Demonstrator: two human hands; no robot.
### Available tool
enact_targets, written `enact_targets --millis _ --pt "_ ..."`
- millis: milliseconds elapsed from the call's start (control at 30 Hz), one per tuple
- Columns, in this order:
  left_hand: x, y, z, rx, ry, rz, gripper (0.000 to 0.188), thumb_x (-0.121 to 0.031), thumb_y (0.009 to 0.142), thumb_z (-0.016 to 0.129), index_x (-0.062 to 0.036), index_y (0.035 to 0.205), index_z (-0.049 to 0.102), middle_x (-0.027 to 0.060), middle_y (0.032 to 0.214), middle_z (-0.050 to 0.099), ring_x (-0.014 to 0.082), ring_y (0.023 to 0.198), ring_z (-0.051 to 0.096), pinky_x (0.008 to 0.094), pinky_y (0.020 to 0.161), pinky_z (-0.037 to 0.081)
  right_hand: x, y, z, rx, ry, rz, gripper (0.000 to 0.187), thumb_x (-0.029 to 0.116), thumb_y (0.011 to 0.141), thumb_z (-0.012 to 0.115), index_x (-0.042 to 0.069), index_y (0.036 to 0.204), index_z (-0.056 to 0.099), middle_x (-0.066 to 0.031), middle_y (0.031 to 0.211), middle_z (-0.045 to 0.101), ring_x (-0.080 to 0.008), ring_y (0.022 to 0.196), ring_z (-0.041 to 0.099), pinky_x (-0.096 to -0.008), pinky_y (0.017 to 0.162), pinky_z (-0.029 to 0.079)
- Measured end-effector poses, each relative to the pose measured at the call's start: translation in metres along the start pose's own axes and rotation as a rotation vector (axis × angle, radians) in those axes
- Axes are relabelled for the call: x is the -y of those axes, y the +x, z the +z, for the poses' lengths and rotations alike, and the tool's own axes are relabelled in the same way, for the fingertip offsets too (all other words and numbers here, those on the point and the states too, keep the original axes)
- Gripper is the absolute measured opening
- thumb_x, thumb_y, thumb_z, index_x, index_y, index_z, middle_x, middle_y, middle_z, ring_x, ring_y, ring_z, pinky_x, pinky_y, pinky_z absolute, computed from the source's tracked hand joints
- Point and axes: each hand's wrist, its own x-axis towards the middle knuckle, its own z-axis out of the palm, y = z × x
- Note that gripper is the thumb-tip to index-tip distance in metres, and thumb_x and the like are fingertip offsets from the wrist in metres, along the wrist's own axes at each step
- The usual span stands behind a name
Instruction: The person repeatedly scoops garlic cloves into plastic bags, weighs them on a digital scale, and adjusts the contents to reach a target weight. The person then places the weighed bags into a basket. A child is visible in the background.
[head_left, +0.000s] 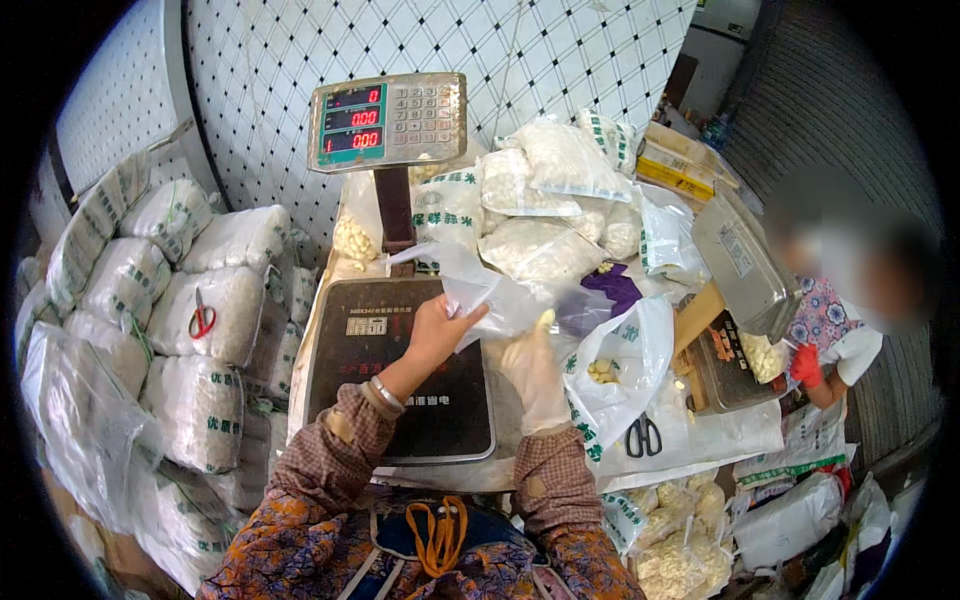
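Above the right edge of a black-topped scale [400,400], my left hand [437,330] is closed on a thin, clear plastic bag [478,280]. It is bare, with a bracelet at the wrist. My right hand [534,380], in a pale thin glove, is at the bag's other side; its thumb points up and its curled fingers look closed on the plastic, though partly hidden. Nearest to this hand stands an open white bag [625,345] with peeled garlic cloves inside. The scale's lit display [388,122] rises on a post behind the platform.
Filled white bags [545,170] are piled at the back, with more stacked at left [200,310] under red scissors [203,318]. Black scissors [643,437] lie at right. Beyond them, a person's red-gloved hand [806,366] is beside a second scale [740,370]. Garlic-filled bags [680,545] stand below the table.
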Motion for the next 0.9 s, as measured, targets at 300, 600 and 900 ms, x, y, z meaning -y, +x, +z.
enact_targets --millis 300,600,900 --pt "0.019 0.043 -0.063 -0.09 -0.639 0.006 0.026 -0.03 0.09 0.054 -0.0047 0.096 0.056 0.0029 0.085 0.062 0.0105 0.07 0.059 0.0247 0.061 0.048 0.06 -0.046 0.04 -0.503 -0.729 -0.9 0.023 0.013 0.081 0.061 -0.001 0.099 0.059 -0.0106 0.097 0.057 -0.0212 0.091 0.054 -0.0335 0.078 0.045" --pt "0.023 0.09 0.079 0.649 -1.317 -0.43 0.032 -0.028 0.09 0.05 -0.0039 0.11 0.053 0.0082 0.106 0.059 0.0177 0.099 0.057 0.0346 0.082 0.048 0.062 -0.112 0.082 -0.183 -0.393 -0.672 0.03 0.004 0.078 0.063 0.001 0.105 0.052 -0.0089 0.1 0.058 -0.0152 0.089 0.055 -0.029 0.078 0.045" --pt "0.025 0.048 -0.007 0.625 -0.588 -0.22 0.03 -0.018 0.092 0.046 -0.0028 0.118 0.05 0.0121 0.112 0.058 0.0216 0.1 0.057 0.0353 0.085 0.049 0.054 -0.119 0.025 -0.435 -0.759 -0.692 0.016 0.009 0.084 0.055 -0.001 0.097 0.06 -0.0061 0.096 0.06 -0.0125 0.081 0.055 -0.0249 0.071 0.044"
